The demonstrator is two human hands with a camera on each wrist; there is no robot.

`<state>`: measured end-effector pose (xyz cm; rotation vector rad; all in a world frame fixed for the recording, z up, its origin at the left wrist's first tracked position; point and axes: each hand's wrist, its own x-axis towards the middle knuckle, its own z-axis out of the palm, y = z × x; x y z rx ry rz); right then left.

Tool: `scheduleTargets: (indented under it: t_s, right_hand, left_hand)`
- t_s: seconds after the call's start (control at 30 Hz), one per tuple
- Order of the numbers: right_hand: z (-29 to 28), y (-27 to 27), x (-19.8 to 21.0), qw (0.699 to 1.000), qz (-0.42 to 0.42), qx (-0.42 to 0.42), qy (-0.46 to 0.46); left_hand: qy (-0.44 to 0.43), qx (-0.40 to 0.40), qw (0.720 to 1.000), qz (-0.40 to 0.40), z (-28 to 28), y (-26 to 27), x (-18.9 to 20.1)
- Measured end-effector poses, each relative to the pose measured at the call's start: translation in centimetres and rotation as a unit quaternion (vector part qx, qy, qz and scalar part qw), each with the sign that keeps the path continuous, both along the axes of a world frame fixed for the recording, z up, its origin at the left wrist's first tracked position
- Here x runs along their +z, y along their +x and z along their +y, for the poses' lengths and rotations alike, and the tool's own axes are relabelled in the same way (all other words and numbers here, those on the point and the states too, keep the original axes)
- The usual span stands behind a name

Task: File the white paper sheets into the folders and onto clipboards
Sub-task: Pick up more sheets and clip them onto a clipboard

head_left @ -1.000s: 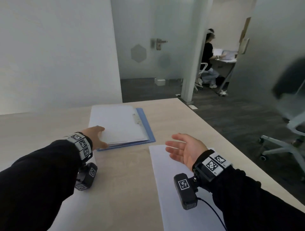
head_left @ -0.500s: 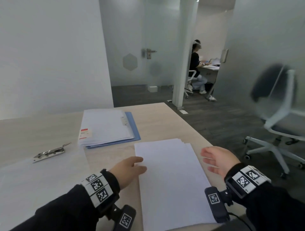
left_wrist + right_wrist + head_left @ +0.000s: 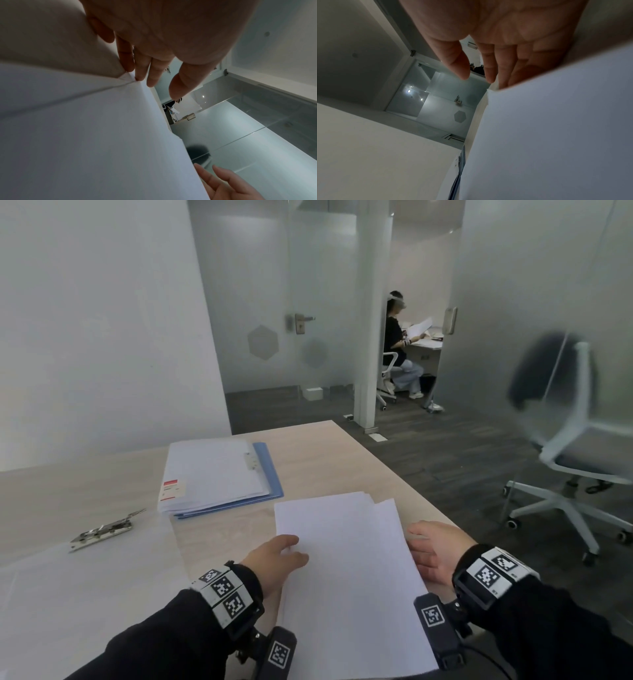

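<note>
Nearest to me, a loose stack of white paper sheets lies flat on the pale wooden worktop, slightly fanned at its far edge. My left hand sits at the stack's left edge, fingers straight and relaxed; in the left wrist view the fingertips touch the paper edge, so that grip is open and holds nothing. My right hand rests beside the stack's right edge, palm turned inward, fingers extended; that grip is also open, and I cannot tell whether it touches the sheets. Both wrists wear bands with black-and-white markers.

To the left on the worktop lies a translucent clipboard with a metal clip at its far end. Beyond the stack, well apart from my hands, a blue folder lies flat with a thick pile of white pages on it, a small red-and-white label at the pile's near left corner.

Farther off to the right stands a white office chair on the dark floor. Frosted glass walls and a door with a handle close the room. Through a gap, a seated person holds up a sheet at a distant desk.
</note>
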<state>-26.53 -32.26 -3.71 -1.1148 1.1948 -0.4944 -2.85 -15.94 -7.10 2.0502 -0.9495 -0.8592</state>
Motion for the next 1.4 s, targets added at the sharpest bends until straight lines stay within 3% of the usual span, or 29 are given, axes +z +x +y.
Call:
scheduleTargets:
  t_s: [0.37, 0.63, 0.9, 1.13, 1.27, 1.33, 1.4]
  right_hand:
    - [-1.1, 1.0, -0.8, 0.99, 0.071, 0.077, -0.09]
    - [-1.0, 1.5, -0.8, 0.978, 0.103, 0.086, -0.162]
    - [-0.4, 2.4, -0.7, 0.97, 0.124, 0.15, -0.147]
    - [0.6, 1.4, 2.4, 0.976, -0.067, 0.069, -0.197]
    - [1.4, 1.4, 5.2, 0.96, -0.176, 0.01, -0.216]
    - [1.8, 1.4, 6.7, 0.948, -0.246, -0.003, -0.201]
    - [2.0, 1.3, 7.4, 0.946, -0.259, 0.013, -0.194]
  left_hand:
    - [-0.024, -0.013, 0.999, 0.039, -0.1, 0.6, -0.5]
    - [-0.035, -0.015, 0.999, 0.036, 0.3, 0.4, -0.6]
    - [-0.058, 0.002, 0.996, 0.064, 0.5, 0.1, -0.4]
    - [-0.159, 0.118, 0.973, 0.118, 0.7, 1.4, 1.9]
    - [-0.235, 0.072, 0.946, 0.212, 0.0, 1.0, 4.9]
    - [-0.286, 0.082, 0.93, 0.214, -0.4, 0.9, 6.5]
    - [-0.334, 0.093, 0.915, 0.208, -0.7, 0.7, 7.9]
